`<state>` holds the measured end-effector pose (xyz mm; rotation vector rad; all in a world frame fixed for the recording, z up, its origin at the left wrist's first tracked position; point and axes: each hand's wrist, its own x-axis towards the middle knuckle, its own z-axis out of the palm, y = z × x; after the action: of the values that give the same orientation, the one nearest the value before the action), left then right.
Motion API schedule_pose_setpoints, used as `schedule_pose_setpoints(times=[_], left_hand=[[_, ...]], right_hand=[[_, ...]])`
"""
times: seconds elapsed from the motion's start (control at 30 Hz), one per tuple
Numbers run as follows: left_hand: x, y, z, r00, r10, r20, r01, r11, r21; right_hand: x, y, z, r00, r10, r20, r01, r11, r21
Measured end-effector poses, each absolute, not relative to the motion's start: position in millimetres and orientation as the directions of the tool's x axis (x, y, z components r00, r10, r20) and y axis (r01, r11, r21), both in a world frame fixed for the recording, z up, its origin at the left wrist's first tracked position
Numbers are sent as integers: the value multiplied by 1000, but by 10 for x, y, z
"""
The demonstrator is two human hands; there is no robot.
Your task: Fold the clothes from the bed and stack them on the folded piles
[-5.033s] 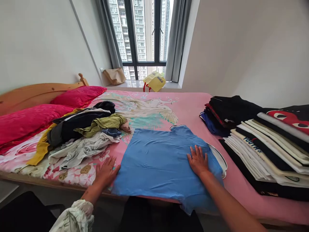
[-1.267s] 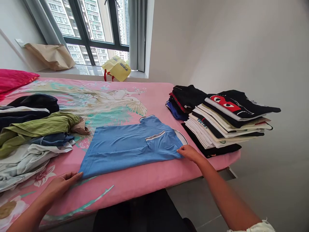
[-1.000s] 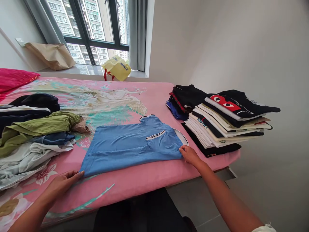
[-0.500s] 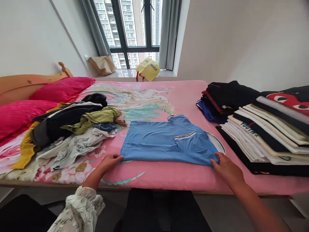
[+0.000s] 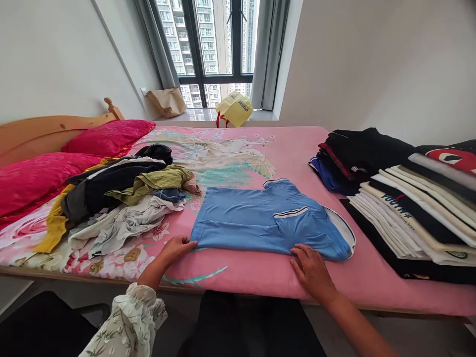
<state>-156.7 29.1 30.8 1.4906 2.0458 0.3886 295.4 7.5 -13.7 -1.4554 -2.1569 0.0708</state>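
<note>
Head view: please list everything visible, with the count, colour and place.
Bed: one, pink-covered, centre
Shirt: one, blue, bed middle
Loose clothes: one pile, multicoloured, bed left
Folded clothes: two stacks, multicoloured, bed right
Pillows: two, dark pink, bed left
Headboard: one, brown, far left
Window: one, dark-framed, far end
Curtains: two, grey, beside window
Paper bag: one, brown, below window, left
Yellow bag: one, yellow, below window
Chair: probably one, black, lower left
Trousers: one pair, black, lower middle
Sleeve: one, pale patterned, lower left
Left hand: one, bare, at shirt's corner
Right hand: one, bare, on shirt's edge
</note>
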Motion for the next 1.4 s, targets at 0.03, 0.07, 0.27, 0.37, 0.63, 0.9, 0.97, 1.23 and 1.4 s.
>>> schedule_pose_setpoints(times=[0.03, 0.07, 0.27, 0.37, 0.63, 0.9, 0.97, 1.23, 1.4], left_hand=[[-1562, 285, 306, -212, 938, -273, 777, 331, 535], [-1557, 280, 304, -211, 940, -268, 784, 327, 527], [-1571, 278, 295, -222, 951, -215, 823, 301, 481], [-1545, 225, 293, -266, 959, -95, 840, 279, 466], [-871, -17, 182, 349, 886, 305, 901, -406, 151], [-786, 258, 239, 287, 931, 227, 925, -331, 187], [-853, 383, 276, 242, 950, 198, 945, -277, 174], [-1050, 850, 387, 116, 987, -116, 968, -86, 235], [-1243, 1095, 485, 27, 976, -215, 943, 47, 330]], right_hand=[[2945, 72, -205, -268, 865, 424, 853, 418, -312], [2943, 67, -257, -259, 853, 453, 857, 420, -301], [2961, 38, -301, -255, 802, 540, 827, 470, -308], [2953, 37, -236, -246, 790, 561, 821, 478, -313], [2684, 40, 15, -376, 786, 491, 732, 577, -362], [2365, 277, 254, -439, 797, 415, 663, 599, -449], [2287, 378, 336, -450, 805, 385, 677, 589, -441], [1947, 808, 480, -573, 809, 134, 727, 576, -374], [1722, 1095, 549, -595, 799, -86, 751, 514, -415]])
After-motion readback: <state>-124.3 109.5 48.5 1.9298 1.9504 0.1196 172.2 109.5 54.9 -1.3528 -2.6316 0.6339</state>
